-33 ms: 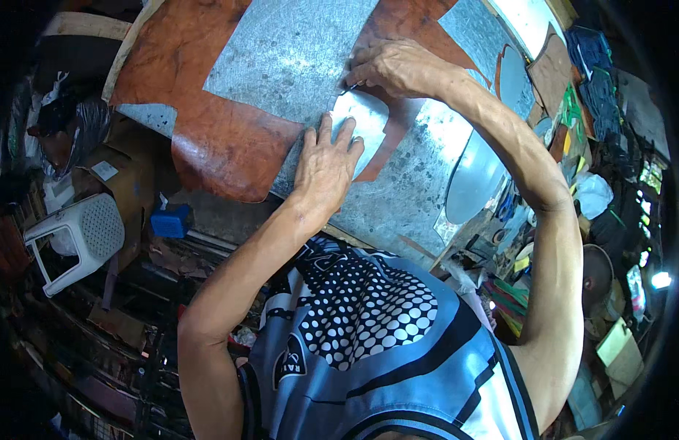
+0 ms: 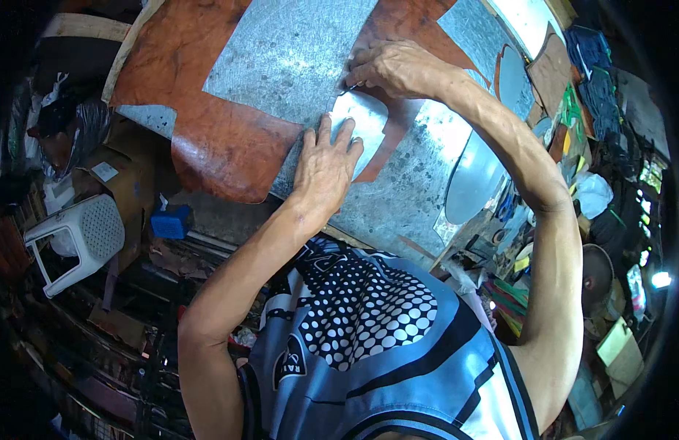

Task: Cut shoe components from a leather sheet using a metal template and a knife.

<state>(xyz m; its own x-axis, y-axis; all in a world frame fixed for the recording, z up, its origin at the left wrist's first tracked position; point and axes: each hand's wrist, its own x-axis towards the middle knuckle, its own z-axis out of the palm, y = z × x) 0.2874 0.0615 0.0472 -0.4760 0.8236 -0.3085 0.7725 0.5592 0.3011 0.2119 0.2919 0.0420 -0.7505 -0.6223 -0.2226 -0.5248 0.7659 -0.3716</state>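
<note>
My left hand [image 2: 323,167] lies with fingers spread on a pale, shiny template-like piece [image 2: 369,114], pressing it flat. Under that piece is brown leather [image 2: 229,150], which shows along its right side. At the template's far edge, my right hand [image 2: 398,67] is closed around a slim, dark tool [image 2: 347,90]. Only the tool's tip shows, touching or very near the edge; the fingers hide the rest, so its kind is unclear. The leather is spread over a grey, scuffed worktop [image 2: 398,209], and its left part hangs past the near edge.
Right of my hands lies a rounded grey sheet [image 2: 475,180], with another grey oval piece [image 2: 512,79] beyond it. Scraps and a white plastic bag [image 2: 593,194] crowd the right side. To the left stand a white plastic stool [image 2: 97,235], a blue container [image 2: 171,221] and a cardboard box [image 2: 119,180].
</note>
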